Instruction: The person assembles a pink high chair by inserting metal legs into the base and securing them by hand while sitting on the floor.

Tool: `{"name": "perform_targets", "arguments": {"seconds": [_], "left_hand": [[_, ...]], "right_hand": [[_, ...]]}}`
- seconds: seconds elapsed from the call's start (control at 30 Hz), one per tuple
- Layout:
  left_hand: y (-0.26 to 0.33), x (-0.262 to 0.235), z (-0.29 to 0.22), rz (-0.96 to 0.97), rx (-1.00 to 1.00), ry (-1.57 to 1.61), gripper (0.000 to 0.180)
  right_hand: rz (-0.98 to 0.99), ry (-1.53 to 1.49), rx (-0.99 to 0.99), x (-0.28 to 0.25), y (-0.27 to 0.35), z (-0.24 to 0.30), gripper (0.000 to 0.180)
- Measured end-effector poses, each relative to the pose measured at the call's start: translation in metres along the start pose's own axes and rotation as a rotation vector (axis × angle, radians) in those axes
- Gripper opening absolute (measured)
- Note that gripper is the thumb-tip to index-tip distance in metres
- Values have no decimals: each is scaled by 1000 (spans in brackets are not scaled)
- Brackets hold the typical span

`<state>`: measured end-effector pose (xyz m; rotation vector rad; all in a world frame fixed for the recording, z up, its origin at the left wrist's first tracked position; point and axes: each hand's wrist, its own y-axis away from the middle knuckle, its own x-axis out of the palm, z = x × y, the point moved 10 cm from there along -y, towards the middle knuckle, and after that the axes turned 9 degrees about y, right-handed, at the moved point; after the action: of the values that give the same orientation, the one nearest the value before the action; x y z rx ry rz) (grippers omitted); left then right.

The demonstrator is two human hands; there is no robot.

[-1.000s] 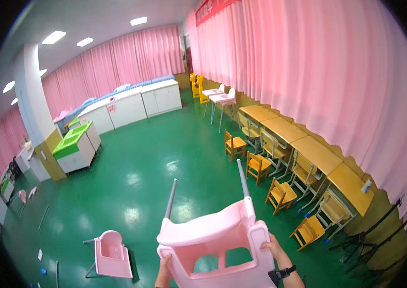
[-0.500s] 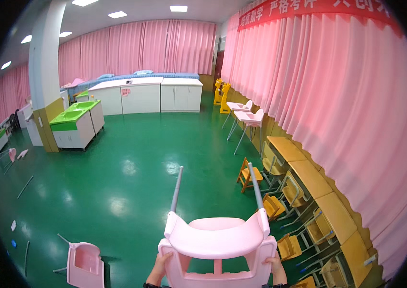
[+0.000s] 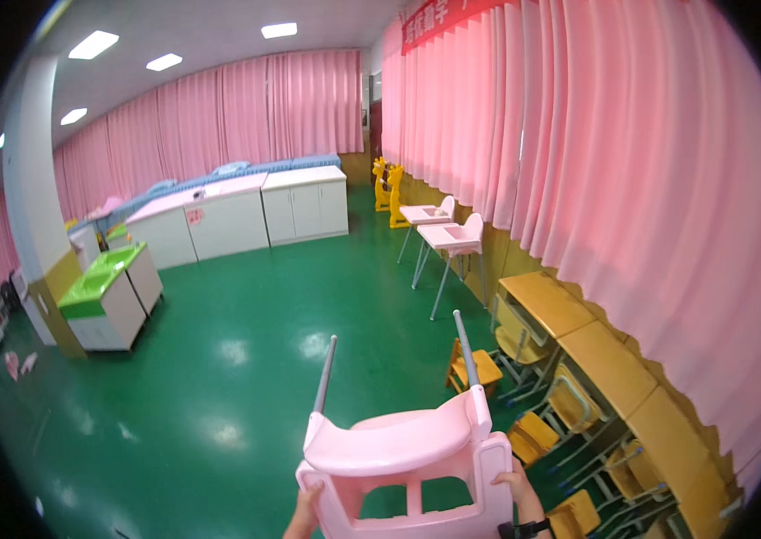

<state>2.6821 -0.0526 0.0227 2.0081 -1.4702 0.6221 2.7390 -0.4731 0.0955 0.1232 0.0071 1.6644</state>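
Both my hands carry a pink plastic high chair seat (image 3: 398, 446), tilted so that two grey metal legs (image 3: 323, 375) point away from me. My left hand (image 3: 307, 508) grips its left side edge, thumb on the outer face. On the opposite side edge, my right hand (image 3: 519, 490) is closed round the plastic, with a dark band on the wrist. The seat hangs in front of me above the green floor (image 3: 219, 386). Its lower part runs out of the picture.
Small wooden chairs (image 3: 533, 437) and yellow desks (image 3: 609, 364) line the right side. Farther off stand pink high chairs (image 3: 452, 235) and yellow giraffe-shaped stands (image 3: 395, 198). White cabinets (image 3: 307, 211) cross the back. A green-topped sink unit (image 3: 106, 286) stands by a pillar (image 3: 35, 180) at left.
My view has swung to the right and tilted, so the room has shifted left. The high chair seat stays in both hands and now leans to one side. The other pink seat on the floor has left view.
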Motion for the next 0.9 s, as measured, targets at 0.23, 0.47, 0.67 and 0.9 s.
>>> {"name": "perform_targets", "arguments": {"seconds": [0.23,0.47,0.67,0.9], "left_hand": [[-172,37,-42,-89,4,-96,53],[-355,75,-52,-89,-82,-71,46],[-543,130,-41,-11,-121,-54,45],[-724,168,-36,-16,-132,-30,51]], "right_hand": [[-5,0,54,11,-206,4,58],[-59,61,113,17,-376,9,54],[-184,85,111,4,-532,46,60],[-152,13,207,2,-734,37,48]]}}
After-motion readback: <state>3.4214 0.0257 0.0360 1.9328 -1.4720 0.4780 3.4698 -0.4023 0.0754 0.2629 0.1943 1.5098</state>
